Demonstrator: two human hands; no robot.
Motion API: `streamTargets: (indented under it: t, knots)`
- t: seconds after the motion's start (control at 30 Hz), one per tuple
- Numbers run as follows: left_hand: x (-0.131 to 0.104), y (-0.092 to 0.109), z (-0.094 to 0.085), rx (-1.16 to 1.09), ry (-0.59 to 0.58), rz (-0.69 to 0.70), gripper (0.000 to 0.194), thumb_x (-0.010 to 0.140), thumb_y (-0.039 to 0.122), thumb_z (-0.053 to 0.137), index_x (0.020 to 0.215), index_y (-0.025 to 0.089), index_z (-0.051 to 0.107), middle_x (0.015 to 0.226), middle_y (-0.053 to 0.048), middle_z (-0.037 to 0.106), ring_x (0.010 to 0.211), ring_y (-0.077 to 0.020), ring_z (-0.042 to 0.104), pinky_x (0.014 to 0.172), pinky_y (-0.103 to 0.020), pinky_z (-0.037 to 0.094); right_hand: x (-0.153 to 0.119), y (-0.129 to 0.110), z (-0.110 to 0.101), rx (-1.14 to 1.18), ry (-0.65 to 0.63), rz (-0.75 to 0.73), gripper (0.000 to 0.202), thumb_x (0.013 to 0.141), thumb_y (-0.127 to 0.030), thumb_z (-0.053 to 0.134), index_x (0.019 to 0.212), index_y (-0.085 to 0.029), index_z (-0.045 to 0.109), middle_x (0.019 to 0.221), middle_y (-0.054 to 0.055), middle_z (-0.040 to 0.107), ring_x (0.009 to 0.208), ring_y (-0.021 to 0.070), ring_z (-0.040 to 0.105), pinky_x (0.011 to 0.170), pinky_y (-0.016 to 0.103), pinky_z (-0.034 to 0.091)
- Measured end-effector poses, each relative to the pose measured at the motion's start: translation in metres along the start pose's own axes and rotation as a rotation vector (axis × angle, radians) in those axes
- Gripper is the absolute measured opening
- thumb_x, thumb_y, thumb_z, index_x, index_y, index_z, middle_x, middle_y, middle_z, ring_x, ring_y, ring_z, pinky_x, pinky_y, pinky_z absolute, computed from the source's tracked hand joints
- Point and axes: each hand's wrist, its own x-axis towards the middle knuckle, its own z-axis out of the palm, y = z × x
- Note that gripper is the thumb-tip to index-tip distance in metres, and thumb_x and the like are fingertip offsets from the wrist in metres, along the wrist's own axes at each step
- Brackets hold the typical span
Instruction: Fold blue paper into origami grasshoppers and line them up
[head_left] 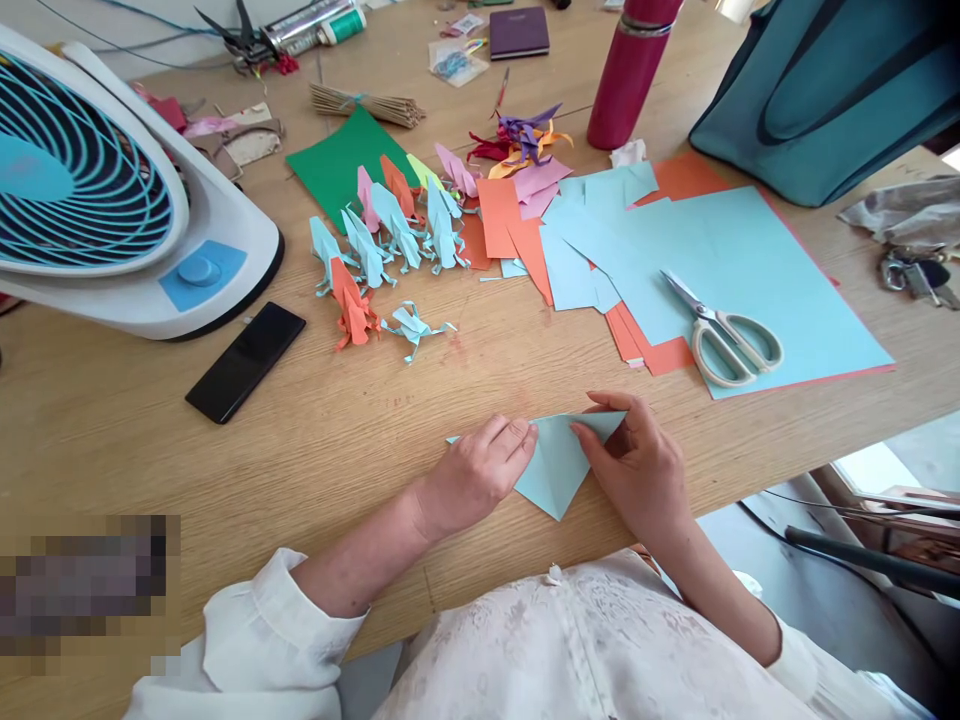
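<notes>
A light-blue sheet of paper [556,470], folded into a triangle with a crease down its middle, lies near the front edge of the table, its point toward me. My left hand [487,460] presses on its left part, fingers together, and covers much of that side. At the right corner my right hand [637,460] pinches the paper between thumb and fingers. Beyond my hands sits a small light-blue folded paper figure [412,328] with thin legs. Beside it stands an orange folded paper figure [351,305], in front of several blue, pink and orange ones.
Scissors [724,335] lie on a large light-blue sheet [810,310] at the right, near cut blue and orange pieces. A black phone [246,362] and a fan [150,200] are on the left. A red bottle [626,85] and a teal bag [810,110] stand behind.
</notes>
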Motion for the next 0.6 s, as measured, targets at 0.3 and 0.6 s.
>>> streamTargets:
  t: [0.3,0.6]
  knots:
    - [0.001,0.001,-0.001,0.000,0.013,-0.005,0.023,0.096,0.008,0.049,0.115,0.005,0.062,0.107,-0.013,0.071,0.089,-0.0187,0.063,0.078,-0.030,0.056,-0.006,0.010,-0.010,0.079,-0.174,-0.457,0.033,0.085,0.002,0.048,0.104,-0.021,0.062,0.113,0.009,0.070,0.097,0.0208,0.066,0.079,0.037,0.053]
    - [0.000,0.000,0.002,-0.060,0.013,-0.031,0.022,0.097,0.010,0.049,0.114,0.005,0.061,0.105,-0.012,0.069,0.090,-0.0196,0.061,0.080,-0.031,0.056,-0.010,0.015,-0.016,-0.043,-0.317,-0.713,0.034,0.092,-0.003,0.047,0.123,-0.014,0.058,0.123,0.014,0.069,0.107,0.0240,0.063,0.086,0.041,0.051]
